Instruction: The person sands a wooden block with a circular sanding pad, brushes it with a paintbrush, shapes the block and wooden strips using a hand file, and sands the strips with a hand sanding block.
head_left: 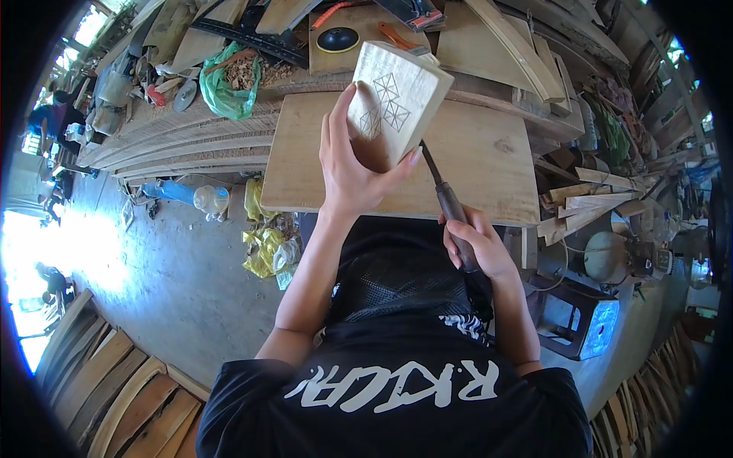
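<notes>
My left hand is closed around a pale wooden block, thumb on one side and fingers on the other, holding it up tilted above a board. Dark lines on the block's face form squares crossed by diagonals. In my right hand is a hand tool with a dark round handle and a narrow dark metal shaft. Its shaft slants up towards the block's lower right edge, and its tip is hidden behind the block, so I cannot tell whether they touch. Below both hands lies the flat wooden board.
Behind the board are a black round pad, an orange-handled brush, a black square and a green plastic bag beside wood shavings. Wood offcuts are piled at right, near a dark plastic stool. Planks stand lower left.
</notes>
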A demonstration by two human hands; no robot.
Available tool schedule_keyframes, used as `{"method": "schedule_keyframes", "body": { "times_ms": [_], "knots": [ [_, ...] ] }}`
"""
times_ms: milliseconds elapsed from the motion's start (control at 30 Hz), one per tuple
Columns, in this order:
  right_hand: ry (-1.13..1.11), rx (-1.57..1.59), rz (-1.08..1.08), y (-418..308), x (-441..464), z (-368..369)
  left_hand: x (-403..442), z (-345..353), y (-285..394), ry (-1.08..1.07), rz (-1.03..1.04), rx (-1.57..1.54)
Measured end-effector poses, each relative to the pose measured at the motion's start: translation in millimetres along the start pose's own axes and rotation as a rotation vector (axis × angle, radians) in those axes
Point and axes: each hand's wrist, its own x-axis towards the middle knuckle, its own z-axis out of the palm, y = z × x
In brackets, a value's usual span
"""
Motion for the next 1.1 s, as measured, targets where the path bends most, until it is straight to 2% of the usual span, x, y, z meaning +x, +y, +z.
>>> {"method": "schedule_keyframes", "body": {
  "times_ms": [100, 200, 233, 333, 367, 500, 600, 633, 767, 833, 967, 1067, 1100],
  "knots": [
    [0.025, -0.038, -0.013, 0, 1, 2, -4, 3, -8, -0.016, 0.021, -0.196],
    [0.033, -0.082, -0.040, 1, 0, -1, -11, 5, 6, -0.077, -0.209, -0.730],
    [0.031, -0.098, -0.051, 2, 0, -3, -13, 3, 8, -0.125, -0.298, -0.826],
    [0.056, -0.167, -0.111, 9, 0, -7, -12, 7, 13, -0.117, -0.346, -1.036],
    [0.070, -0.214, -0.117, 7, 0, -6, -13, 6, 9, -0.174, -0.333, -1.009],
    [0.144, -0.298, -0.219, 7, 1, 2, -25, 8, 4, -0.321, -0.572, -1.426],
    [0.192, -0.237, -0.296, 0, 6, 16, -23, 11, 7, -0.256, -0.750, -1.990],
    [0.205, -0.209, -0.310, -5, 7, 20, -21, 10, 4, -0.289, -0.804, -2.088],
    [0.242, -0.231, -0.329, -17, 13, 24, -22, 14, -3, -0.201, -0.922, -2.095],
    [0.254, -0.232, -0.279, -23, 17, 25, -17, 14, -6, -0.232, -0.929, -1.951],
    [0.286, -0.060, -0.445, -33, 40, 35, -7, 14, 6, -0.219, -0.920, -1.453],
    [0.237, 0.023, -0.424, -36, 57, 27, 7, 18, 31, -0.175, -0.691, -1.056],
    [0.221, 0.012, -0.385, -34, 61, 21, 5, 20, 30, -0.205, -0.704, -1.085]
  ]
}}
